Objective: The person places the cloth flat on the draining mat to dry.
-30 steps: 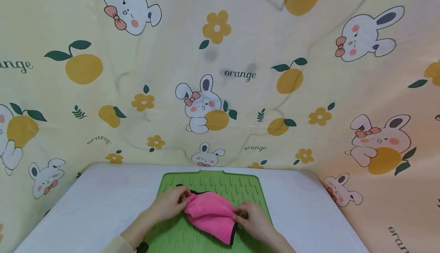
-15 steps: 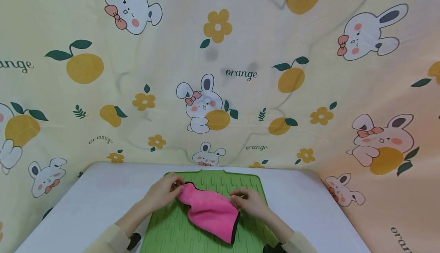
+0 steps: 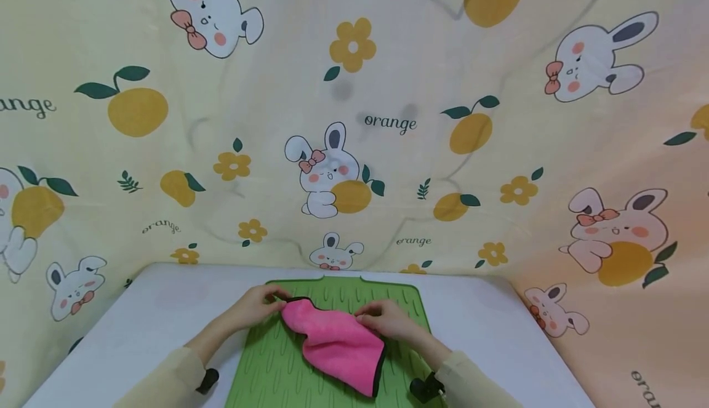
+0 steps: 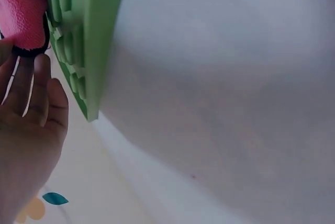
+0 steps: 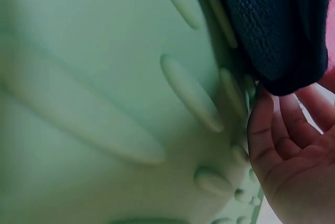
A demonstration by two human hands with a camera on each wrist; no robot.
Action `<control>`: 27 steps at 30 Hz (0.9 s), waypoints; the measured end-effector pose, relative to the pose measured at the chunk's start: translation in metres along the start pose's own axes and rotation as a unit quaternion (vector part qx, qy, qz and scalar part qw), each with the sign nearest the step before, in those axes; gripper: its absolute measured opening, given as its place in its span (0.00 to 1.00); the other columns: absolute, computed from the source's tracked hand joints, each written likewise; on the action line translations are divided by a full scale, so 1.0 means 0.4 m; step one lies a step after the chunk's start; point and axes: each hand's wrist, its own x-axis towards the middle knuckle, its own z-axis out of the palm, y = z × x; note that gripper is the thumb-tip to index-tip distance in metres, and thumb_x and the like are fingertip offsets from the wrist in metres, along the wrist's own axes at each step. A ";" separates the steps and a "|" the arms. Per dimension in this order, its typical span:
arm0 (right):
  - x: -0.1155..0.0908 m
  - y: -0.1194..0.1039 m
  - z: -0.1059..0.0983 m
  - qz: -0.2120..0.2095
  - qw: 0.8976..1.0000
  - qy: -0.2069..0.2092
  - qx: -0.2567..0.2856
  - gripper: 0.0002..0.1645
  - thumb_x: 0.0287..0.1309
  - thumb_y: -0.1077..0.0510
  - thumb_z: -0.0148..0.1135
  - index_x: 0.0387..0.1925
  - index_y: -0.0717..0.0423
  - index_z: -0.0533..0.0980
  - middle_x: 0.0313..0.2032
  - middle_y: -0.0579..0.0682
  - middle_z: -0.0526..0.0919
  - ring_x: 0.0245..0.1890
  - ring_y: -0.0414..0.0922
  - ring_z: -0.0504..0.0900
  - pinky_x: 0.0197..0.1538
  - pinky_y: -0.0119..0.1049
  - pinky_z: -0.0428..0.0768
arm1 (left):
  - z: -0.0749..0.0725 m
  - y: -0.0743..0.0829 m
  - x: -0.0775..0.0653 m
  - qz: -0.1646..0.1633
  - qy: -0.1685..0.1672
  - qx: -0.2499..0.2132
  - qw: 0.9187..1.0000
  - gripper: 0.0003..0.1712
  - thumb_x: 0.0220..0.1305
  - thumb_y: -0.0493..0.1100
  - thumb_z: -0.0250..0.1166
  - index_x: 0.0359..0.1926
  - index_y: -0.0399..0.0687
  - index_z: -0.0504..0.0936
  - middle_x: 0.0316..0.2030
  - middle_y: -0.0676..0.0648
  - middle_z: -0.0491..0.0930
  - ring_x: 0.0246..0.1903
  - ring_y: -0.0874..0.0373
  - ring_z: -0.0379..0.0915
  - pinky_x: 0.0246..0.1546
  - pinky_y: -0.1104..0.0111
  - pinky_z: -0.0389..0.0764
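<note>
A pink cloth [image 3: 343, 349] with black edging lies partly spread and wrinkled over a green ribbed mat [image 3: 266, 359]. At its far left corner, my left hand [image 3: 257, 306] pinches the edge between thumb and fingers; the left wrist view shows that black-trimmed corner of the cloth [image 4: 23, 20] at the fingertips. My right hand [image 3: 390, 320] holds the cloth's upper edge on the right side. From the right wrist, a dark blue fleecy underside [image 5: 272, 20] of the cloth shows above my right fingers [image 5: 261, 119], while the thumb is mostly hidden.
The mat lies on a white table [image 3: 183, 297], its raised ribs [image 5: 191, 93] visible up close. Behind and to the sides hangs a curtain [image 3: 266, 100] printed with rabbits and oranges. Black wrist devices [image 3: 426, 388] sit by both sleeves.
My left hand has moved left, drawing the corner outward. My right hand has gone from the cloth's right edge up to its upper edge. The cloth lies more spread out.
</note>
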 end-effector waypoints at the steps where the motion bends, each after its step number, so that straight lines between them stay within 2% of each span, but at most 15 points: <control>1: 0.001 -0.001 0.002 -0.001 1.000 -0.001 -0.005 0.13 0.69 0.52 0.66 0.49 0.54 0.87 0.43 0.48 0.87 0.43 0.43 0.82 0.45 0.43 0.82 | 0.000 -0.005 -0.001 -0.001 -0.004 -0.002 1.000 0.10 0.71 0.37 0.66 0.51 0.39 0.85 0.47 0.45 0.86 0.46 0.51 0.80 0.49 0.57 0.81; 6: 0.003 -0.005 0.009 0.000 1.000 -0.005 -0.004 0.12 0.69 0.53 0.67 0.48 0.53 0.87 0.43 0.47 0.87 0.45 0.43 0.82 0.49 0.46 0.81 | 0.002 -0.016 -0.007 0.001 -0.011 -0.007 1.000 0.07 0.71 0.37 0.66 0.48 0.42 0.86 0.42 0.49 0.85 0.46 0.53 0.79 0.53 0.54 0.80; 10: -0.001 -0.003 0.011 -0.012 1.000 0.007 0.010 0.12 0.69 0.55 0.67 0.49 0.55 0.86 0.42 0.47 0.87 0.42 0.42 0.82 0.45 0.41 0.81 | -0.001 -0.009 -0.012 0.004 -0.001 -0.002 1.000 0.07 0.71 0.37 0.66 0.47 0.42 0.86 0.40 0.51 0.85 0.46 0.52 0.79 0.52 0.53 0.80; 13: -0.004 -0.002 0.007 -0.027 0.999 0.024 0.022 0.12 0.70 0.57 0.66 0.50 0.58 0.85 0.40 0.48 0.86 0.39 0.41 0.80 0.41 0.36 0.80 | -0.008 0.002 -0.016 0.005 0.015 0.002 1.000 0.07 0.72 0.37 0.66 0.47 0.42 0.86 0.40 0.50 0.85 0.45 0.51 0.79 0.48 0.57 0.81; 16: -0.008 -0.002 -0.003 -0.038 0.998 0.049 0.034 0.12 0.71 0.58 0.65 0.50 0.59 0.85 0.40 0.48 0.86 0.38 0.42 0.79 0.37 0.34 0.79 | -0.018 0.019 -0.018 0.009 0.030 -0.004 0.999 0.07 0.72 0.38 0.66 0.48 0.42 0.86 0.42 0.48 0.85 0.45 0.50 0.79 0.42 0.63 0.81; 18: -0.011 -0.002 -0.012 -0.050 0.996 0.074 0.028 0.12 0.71 0.58 0.65 0.50 0.58 0.85 0.40 0.48 0.86 0.39 0.42 0.80 0.38 0.33 0.80 | -0.025 0.032 -0.018 0.017 0.037 -0.008 0.999 0.08 0.72 0.39 0.66 0.48 0.42 0.86 0.43 0.47 0.85 0.46 0.50 0.79 0.42 0.65 0.80; 20: -0.015 -0.004 -0.021 -0.059 0.993 0.096 0.027 0.11 0.72 0.58 0.64 0.51 0.58 0.84 0.42 0.50 0.86 0.39 0.43 0.81 0.37 0.32 0.80 | -0.032 0.046 -0.017 0.024 0.044 -0.010 0.999 0.07 0.72 0.40 0.66 0.48 0.44 0.86 0.44 0.47 0.86 0.47 0.49 0.80 0.46 0.61 0.82; 24: -0.023 -0.011 -0.042 -0.070 0.987 0.140 0.022 0.11 0.72 0.61 0.63 0.52 0.56 0.84 0.44 0.53 0.85 0.35 0.43 0.84 0.34 0.33 0.81 | -0.039 0.073 -0.008 0.041 0.056 -0.016 0.997 0.06 0.72 0.40 0.67 0.47 0.46 0.87 0.45 0.49 0.86 0.50 0.48 0.81 0.56 0.47 0.81; 26: -0.026 -0.013 -0.051 -0.073 0.984 0.164 0.020 0.11 0.71 0.63 0.64 0.51 0.55 0.84 0.45 0.52 0.85 0.35 0.44 0.86 0.35 0.32 0.82 | -0.038 0.082 0.001 0.052 0.061 -0.022 0.997 0.06 0.72 0.38 0.67 0.46 0.47 0.87 0.44 0.49 0.85 0.48 0.50 0.82 0.56 0.47 0.82; 27: -0.028 -0.014 -0.054 -0.078 0.981 0.179 0.016 0.11 0.70 0.64 0.65 0.50 0.54 0.85 0.45 0.52 0.85 0.37 0.44 0.87 0.37 0.33 0.83 | -0.037 0.086 0.005 0.057 0.064 -0.023 0.996 0.05 0.71 0.38 0.67 0.46 0.47 0.87 0.44 0.49 0.85 0.46 0.51 0.82 0.54 0.51 0.83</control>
